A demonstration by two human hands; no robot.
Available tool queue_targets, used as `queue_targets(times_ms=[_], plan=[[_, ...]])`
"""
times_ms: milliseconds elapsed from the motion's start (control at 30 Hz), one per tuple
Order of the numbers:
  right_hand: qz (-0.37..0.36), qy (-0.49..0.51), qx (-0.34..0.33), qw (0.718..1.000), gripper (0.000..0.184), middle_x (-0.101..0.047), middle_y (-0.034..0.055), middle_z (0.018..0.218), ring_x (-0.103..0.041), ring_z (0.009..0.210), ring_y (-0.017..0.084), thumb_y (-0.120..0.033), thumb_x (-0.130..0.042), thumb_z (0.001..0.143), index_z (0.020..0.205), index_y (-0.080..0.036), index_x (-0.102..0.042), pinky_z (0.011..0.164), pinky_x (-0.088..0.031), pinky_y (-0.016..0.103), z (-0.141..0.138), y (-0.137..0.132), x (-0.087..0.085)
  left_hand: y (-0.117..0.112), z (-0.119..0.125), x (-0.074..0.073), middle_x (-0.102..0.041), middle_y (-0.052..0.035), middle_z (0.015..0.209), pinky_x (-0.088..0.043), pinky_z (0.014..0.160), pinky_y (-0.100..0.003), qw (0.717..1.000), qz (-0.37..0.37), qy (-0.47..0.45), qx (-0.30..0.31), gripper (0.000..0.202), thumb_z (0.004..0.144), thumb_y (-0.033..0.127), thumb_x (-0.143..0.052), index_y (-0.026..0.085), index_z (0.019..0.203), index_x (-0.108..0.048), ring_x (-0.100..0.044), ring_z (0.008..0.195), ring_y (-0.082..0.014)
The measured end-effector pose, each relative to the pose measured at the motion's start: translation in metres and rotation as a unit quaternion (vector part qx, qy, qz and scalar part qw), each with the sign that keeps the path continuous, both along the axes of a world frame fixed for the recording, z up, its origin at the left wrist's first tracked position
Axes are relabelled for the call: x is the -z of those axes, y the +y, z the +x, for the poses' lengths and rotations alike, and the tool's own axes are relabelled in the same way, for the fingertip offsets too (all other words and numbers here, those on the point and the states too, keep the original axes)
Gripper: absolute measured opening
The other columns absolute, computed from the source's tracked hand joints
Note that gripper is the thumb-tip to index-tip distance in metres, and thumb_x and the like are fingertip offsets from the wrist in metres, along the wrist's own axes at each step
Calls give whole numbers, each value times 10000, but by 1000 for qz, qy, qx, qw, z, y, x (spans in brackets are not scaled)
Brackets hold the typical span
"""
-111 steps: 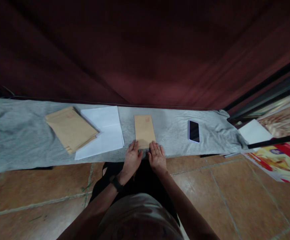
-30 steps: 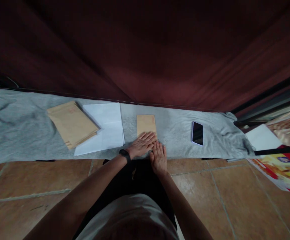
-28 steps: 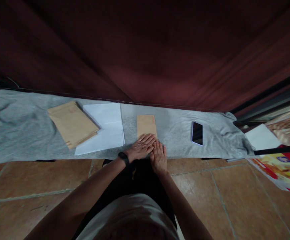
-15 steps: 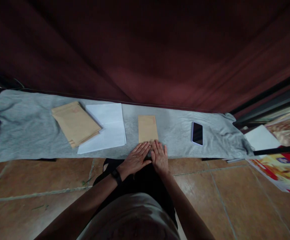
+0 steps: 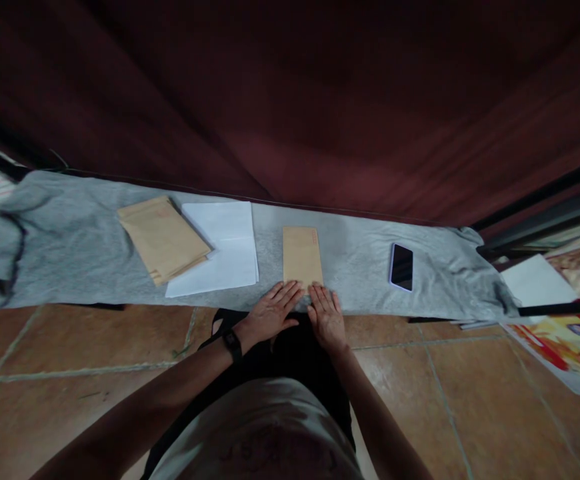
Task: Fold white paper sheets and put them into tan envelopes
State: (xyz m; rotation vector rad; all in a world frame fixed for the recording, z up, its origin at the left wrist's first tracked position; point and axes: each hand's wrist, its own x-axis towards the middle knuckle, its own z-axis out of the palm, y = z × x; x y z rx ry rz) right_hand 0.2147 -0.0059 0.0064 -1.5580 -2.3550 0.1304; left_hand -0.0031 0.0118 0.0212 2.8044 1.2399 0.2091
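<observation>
A single brown envelope (image 5: 301,255) lies lengthwise on a grey cloth (image 5: 355,260) spread along the floor. My left hand (image 5: 269,312), with a dark band on its wrist, lies flat with fingers stretched out, fingertips touching the envelope's near edge. My right hand (image 5: 327,318) lies flat beside it, fingers spread, at the envelope's near right corner. Neither hand holds anything.
A stack of brown envelopes (image 5: 163,237) partly overlaps white paper sheets (image 5: 224,247) to the left. A dark phone (image 5: 402,266) lies on the cloth to the right. A dark red curtain (image 5: 290,107) hangs behind. More paper (image 5: 537,282) and a colourful printed sheet (image 5: 573,350) are far right.
My left hand slid back from on top of the envelope to its near edge. The right hand stayed about where it was. The view shifted slightly.
</observation>
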Motion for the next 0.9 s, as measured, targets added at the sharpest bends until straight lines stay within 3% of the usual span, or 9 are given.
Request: queue_targets(times_ms=[567,733,900], plan=[[-6,5,45,999,501,-458,96,1591,-389,1496,239,-283,-331,1082,1565,-173,-405,1259,-221,505,15,-5,0,-14,-21,-4,-320,-172,1655,-195,1290,-437,999,25,-7,-28,738,989,474,-542,100,1584,-315,-229,1565,-265],[1,28,58,998,492,-503,111,1558,-412,1484,241,-301,-347,1080,1540,-160,-449,1255,-250,500,7,-2,-6,-14,-23,-2,-358,-172,1639,-222,1282,-451,999,32,-9,-27,692,995,440,-525,106,1571,-341,-270,1552,-270],[4,37,10,999,494,-469,88,1586,-385,1501,224,-319,-360,1077,1542,-175,-445,1258,-263,480,-11,1,-9,-12,-24,2,-369,-184,1632,-243,1275,-456,999,33,-28,-20,701,991,454,-518,105,1572,-337,-292,1544,-274]])
